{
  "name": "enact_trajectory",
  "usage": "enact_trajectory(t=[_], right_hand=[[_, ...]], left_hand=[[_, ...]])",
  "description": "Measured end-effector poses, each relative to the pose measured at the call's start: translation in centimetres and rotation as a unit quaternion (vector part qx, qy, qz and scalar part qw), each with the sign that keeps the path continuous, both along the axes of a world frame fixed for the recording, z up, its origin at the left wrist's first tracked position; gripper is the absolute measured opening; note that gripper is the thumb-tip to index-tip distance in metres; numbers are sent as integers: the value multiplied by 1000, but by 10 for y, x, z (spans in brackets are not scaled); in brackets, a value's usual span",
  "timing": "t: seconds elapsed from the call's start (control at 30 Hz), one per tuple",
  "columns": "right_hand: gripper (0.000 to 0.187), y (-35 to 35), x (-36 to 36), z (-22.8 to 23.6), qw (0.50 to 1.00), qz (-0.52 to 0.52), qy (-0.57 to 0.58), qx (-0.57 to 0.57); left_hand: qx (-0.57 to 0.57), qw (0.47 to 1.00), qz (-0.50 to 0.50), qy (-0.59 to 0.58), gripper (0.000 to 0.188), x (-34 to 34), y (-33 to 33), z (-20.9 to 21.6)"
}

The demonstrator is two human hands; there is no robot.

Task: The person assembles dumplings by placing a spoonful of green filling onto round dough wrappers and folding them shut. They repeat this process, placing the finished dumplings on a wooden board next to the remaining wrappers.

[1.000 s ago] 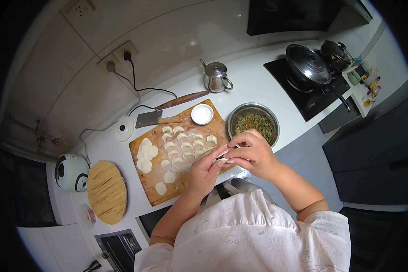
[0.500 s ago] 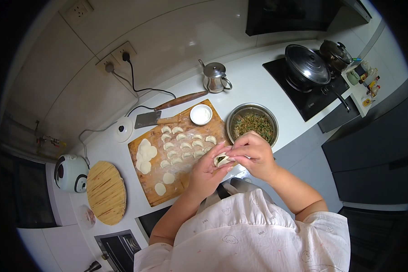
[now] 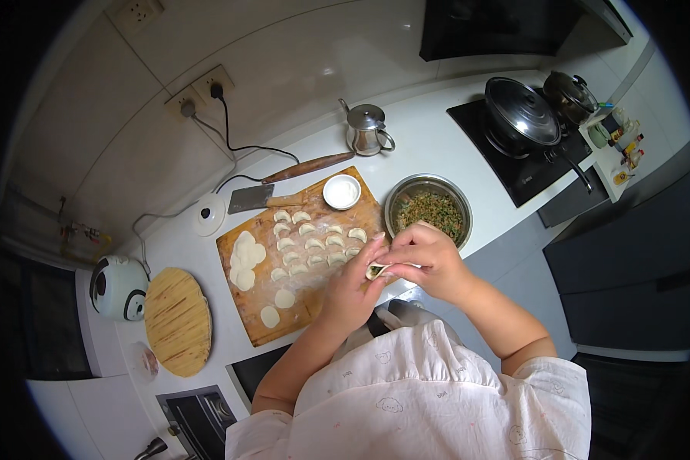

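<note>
Between my two hands is a dumpling [image 3: 375, 271], its wrapper folded over green filling that shows at the left end. My left hand [image 3: 353, 277] cups it from the left, while the fingers of my right hand [image 3: 425, 261] pinch the wrapper's edge on the right. Just beyond my right hand stands a steel bowl of chopped filling [image 3: 433, 211]. To the left, a floured wooden board [image 3: 307, 303] carries rows of folded dumplings [image 3: 314, 245], a pile of round wrappers [image 3: 244, 262] and two single wrappers [image 3: 284, 298].
On the board's far part are a white bowl of flour [image 3: 341, 192] and a cleaver [image 3: 251, 199]. Behind lie a rolling pin [image 3: 308, 168] and a steel pot [image 3: 366, 130]. A lidded wok [image 3: 521, 113] sits on the hob at right; a round woven tray [image 3: 178, 322] lies left.
The dumpling's opening has narrowed as my right fingers pressed its edges together from the right. My left hand still supports it in nearly the same place.
</note>
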State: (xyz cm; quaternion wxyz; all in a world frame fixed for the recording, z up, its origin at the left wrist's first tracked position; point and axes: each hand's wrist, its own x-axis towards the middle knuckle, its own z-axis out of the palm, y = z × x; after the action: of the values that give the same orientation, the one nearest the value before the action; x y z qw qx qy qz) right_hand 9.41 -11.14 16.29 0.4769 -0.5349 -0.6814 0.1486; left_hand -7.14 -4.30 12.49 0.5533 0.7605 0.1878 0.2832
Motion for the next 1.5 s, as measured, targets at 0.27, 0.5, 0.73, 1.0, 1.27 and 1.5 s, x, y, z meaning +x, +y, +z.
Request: enact_trajectory(t=[0.27,0.5,0.73,1.0,1.27,1.5], right_hand=[[17,-1,-14,-10,993,-50,78,69],[26,0,-11,-3,993,-74,-20,84],[23,4,-7,1,998,-30,-20,46],[24,6,-6,-7,975,-85,-123,166],[22,10,-6,-1,999,-22,37,-6],[18,18,-3,-9,988,-37,-103,112]], left_hand=[[-176,980,10,-89,43,9,-4,0],[-271,949,-11,-159,32,8,-2,-5],[-83,996,12,-39,35,5,2,-7],[-326,933,-40,-143,30,7,-3,-1],[-312,941,-61,-116,31,5,4,-4],[-333,939,-34,-78,23,4,3,7]])
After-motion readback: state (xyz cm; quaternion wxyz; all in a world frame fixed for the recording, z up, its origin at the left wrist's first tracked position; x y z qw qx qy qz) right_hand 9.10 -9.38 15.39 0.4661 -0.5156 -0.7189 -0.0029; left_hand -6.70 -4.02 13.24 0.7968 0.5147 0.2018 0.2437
